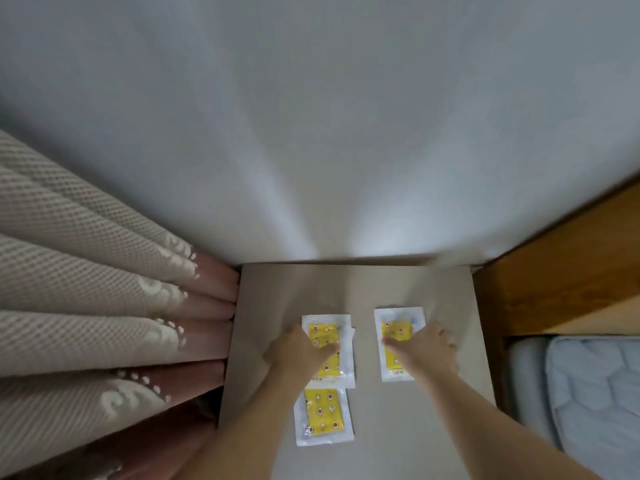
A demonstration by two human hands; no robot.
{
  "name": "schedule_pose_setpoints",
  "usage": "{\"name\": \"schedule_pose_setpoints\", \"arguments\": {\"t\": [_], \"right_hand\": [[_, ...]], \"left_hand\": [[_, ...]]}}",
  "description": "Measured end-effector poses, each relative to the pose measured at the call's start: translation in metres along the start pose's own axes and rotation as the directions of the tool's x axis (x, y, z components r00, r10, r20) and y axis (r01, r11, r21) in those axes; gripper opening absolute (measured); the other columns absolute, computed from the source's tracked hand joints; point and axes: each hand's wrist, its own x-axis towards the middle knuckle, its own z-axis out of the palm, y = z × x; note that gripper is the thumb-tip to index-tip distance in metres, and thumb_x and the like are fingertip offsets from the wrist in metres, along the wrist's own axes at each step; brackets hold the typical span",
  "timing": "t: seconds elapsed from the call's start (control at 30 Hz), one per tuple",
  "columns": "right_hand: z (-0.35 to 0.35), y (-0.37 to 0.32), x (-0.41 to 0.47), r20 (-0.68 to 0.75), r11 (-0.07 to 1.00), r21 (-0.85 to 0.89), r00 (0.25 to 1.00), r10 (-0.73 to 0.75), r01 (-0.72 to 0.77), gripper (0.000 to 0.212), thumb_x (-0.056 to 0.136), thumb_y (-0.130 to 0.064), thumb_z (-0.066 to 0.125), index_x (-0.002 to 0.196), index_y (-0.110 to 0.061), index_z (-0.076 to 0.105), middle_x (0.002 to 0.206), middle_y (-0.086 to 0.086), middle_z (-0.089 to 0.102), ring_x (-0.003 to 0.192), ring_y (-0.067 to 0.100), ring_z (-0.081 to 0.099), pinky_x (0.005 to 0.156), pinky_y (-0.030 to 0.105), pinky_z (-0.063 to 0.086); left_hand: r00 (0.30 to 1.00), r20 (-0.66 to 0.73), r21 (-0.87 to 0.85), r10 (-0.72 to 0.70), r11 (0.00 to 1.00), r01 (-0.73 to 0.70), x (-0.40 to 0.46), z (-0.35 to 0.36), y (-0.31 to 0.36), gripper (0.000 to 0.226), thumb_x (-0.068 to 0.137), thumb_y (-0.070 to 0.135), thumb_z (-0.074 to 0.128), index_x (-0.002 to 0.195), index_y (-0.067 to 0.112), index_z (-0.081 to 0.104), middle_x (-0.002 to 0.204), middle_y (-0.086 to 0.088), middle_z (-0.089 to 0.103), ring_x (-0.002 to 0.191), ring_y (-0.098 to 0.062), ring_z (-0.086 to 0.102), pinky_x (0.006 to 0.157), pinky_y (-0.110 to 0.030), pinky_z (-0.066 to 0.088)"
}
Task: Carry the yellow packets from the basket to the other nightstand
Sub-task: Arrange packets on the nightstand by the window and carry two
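Yellow packets lie flat on the grey nightstand [381, 427], the left hand [294, 351] resting on one [327, 344] and the right hand [424, 349] on another [398, 332], grip unclear, so lifting away carelessly could drag slick wrappers onto the near packet [323, 415].

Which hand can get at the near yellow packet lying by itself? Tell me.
Probably the left hand: it rests on the packet just beyond, and the near yellow packet lies uncovered beside its forearm. The right hand would have to cross over.
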Motion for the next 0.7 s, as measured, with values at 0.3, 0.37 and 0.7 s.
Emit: {"name": "schedule_pose_setpoints", "arguments": {"t": [0.3,0.37,0.7], "right_hand": [[0.017,-0.006,0.006,-0.03,0.998,0.05,0.999,0.025,-0.024,0.086,0.069,-0.043,0.077,0.134,-0.009,0.033,0.133,0.01,0.045,0.124,0.031,0.043,0.099,0.039,0.036],[0.019,-0.005,0.008,0.019,0.995,0.098,1.0,0.013,-0.014,0.081,0.071,-0.042,0.075,0.134,-0.009,0.035,0.13,0.009,0.047,0.119,0.03,0.047,0.094,0.038,0.042],[0.017,0.001,0.005,0.074,0.959,0.284,0.997,-0.038,0.016,0.021,0.087,-0.009,0.049,0.108,-0.01,0.045,0.096,0.005,0.057,0.08,0.028,0.059,0.063,0.033,0.048]], "left_hand": [[0.999,0.031,-0.287,0.032,0.958,-0.022,0.023,0.006,-0.016,0.034,0.069,0.052,0.075,0.084,0.024,0.063,0.077,0.009,0.07,0.068,-0.007,0.068,0.064,-0.028,0.057],[0.998,0.056,-0.328,0.03,0.944,-0.01,0.026,0.008,-0.02,0.028,0.07,0.049,0.074,0.086,0.026,0.069,0.076,0.011,0.072,0.067,-0.006,0.07,0.068,-0.031,0.06],[0.991,0.074,-0.6,-0.108,0.789,0.131,0.032,0.002,-0.028,0.026,0.077,0.021,0.075,0.094,0.022,0.057,0.096,-0.002,0.068,0.081,-0.021,0.069,0.073,-0.04,0.061]]}}
